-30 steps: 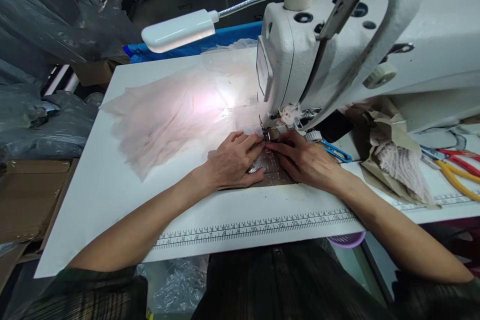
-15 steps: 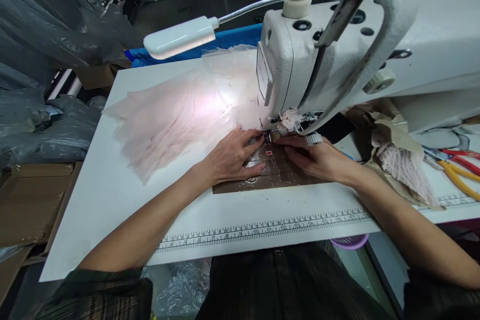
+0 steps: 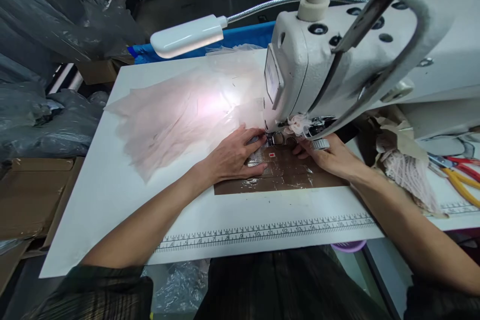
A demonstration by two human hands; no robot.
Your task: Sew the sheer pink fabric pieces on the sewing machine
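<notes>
The sewing machine (image 3: 337, 60) head overhangs the needle area; bare table (image 3: 112, 200) lies open leftward

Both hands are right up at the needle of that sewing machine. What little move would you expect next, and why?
Probably a slight push of the brown glossy piece toward the presser foot. The left hand lies flat on it, the right hand fingers its far edge beside the foot, and pale sheer fabric lies spread behind the needle.
</notes>
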